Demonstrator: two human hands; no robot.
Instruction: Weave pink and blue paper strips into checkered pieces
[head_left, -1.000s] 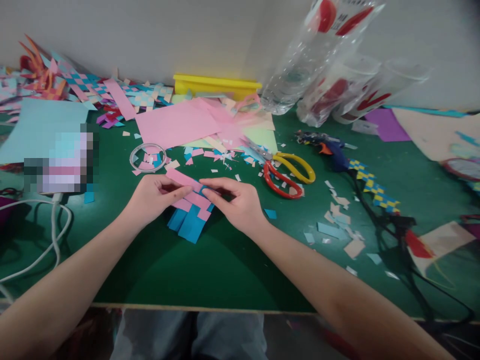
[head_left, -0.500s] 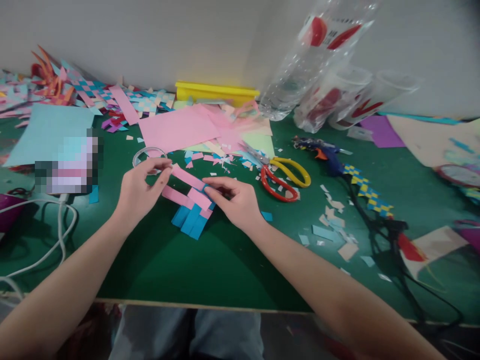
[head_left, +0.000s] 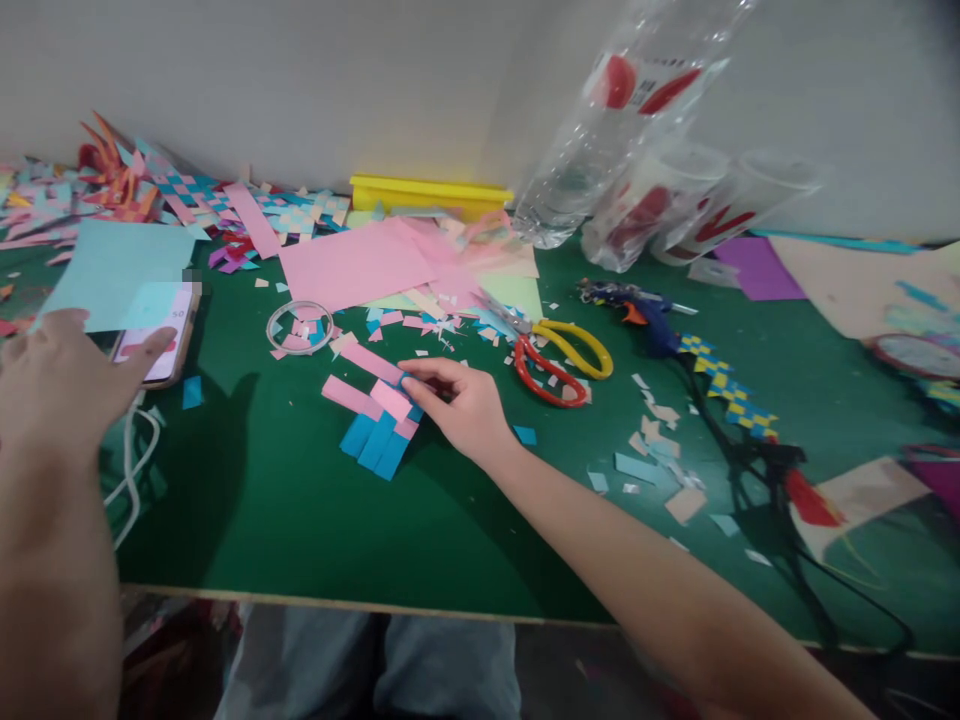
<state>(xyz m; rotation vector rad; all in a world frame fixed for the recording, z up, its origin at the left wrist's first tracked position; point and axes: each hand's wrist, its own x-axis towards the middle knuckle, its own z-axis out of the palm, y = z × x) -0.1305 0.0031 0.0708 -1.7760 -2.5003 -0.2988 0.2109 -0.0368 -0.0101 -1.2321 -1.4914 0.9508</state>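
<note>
Pinched in my right hand (head_left: 457, 405) is the upper right edge of a woven piece of pink and blue paper strips (head_left: 384, 420), whose loose ends point left and down. My left hand (head_left: 71, 375) is at the far left with its fingers spread, its thumb over the lit screen of a phone (head_left: 166, 335). Nothing shows in that hand. A light blue sheet (head_left: 127, 262) lies partly under the phone and behind the fingers. Between the hands is a clear ring-shaped roll (head_left: 300, 328) with pink scraps inside it.
Scissors with red and yellow handles (head_left: 551, 365) lie right of centre, near a blue glue gun (head_left: 652, 325) with a black cord. Pink sheets (head_left: 360, 262), paper scraps (head_left: 667, 445), a plastic bottle (head_left: 592, 130) and cups (head_left: 739, 205) stand or lie farther back and right. A white cable (head_left: 131, 465) trails from the phone.
My left hand has let go of the pink strips and moved left to the phone. My right hand still holds the woven piece in about the same place.
</note>
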